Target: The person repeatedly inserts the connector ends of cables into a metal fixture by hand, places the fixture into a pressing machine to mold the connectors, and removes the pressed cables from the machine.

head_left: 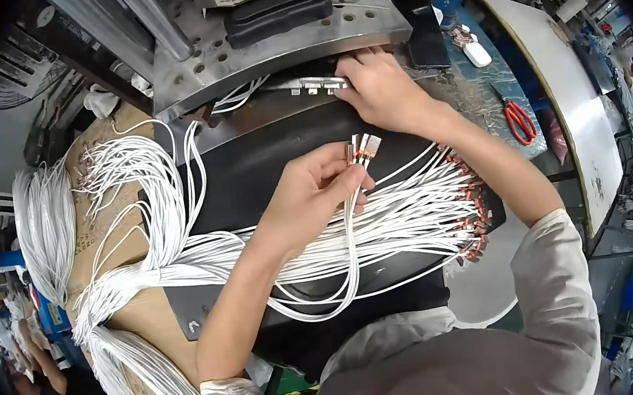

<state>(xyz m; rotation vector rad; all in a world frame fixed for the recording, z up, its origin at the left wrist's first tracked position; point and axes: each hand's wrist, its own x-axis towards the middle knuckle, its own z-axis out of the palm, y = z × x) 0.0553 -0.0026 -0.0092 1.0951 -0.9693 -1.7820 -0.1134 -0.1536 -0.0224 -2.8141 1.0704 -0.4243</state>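
Observation:
Pinched in my left hand (309,198) are several white cables, their flat metal connectors (365,146) pointing up past the thumb and showing orange-red bits below the metal. My right hand (386,90) is closed around the right end of a narrow metal bar (312,82) under the press plate. Small pale pieces sit along that bar's front edge. Beneath my left hand a thick bundle of white cables (404,219) lies across a black surface. Their connector ends (470,231) fan out at the right.
A steel press plate (278,55) with posts stands at the back, a black block (278,15) on it. More white cables (46,233) lie at the left over brown cardboard (118,257). Red-handled scissors (518,121) and a white mouse-shaped object (476,54) rest at the right.

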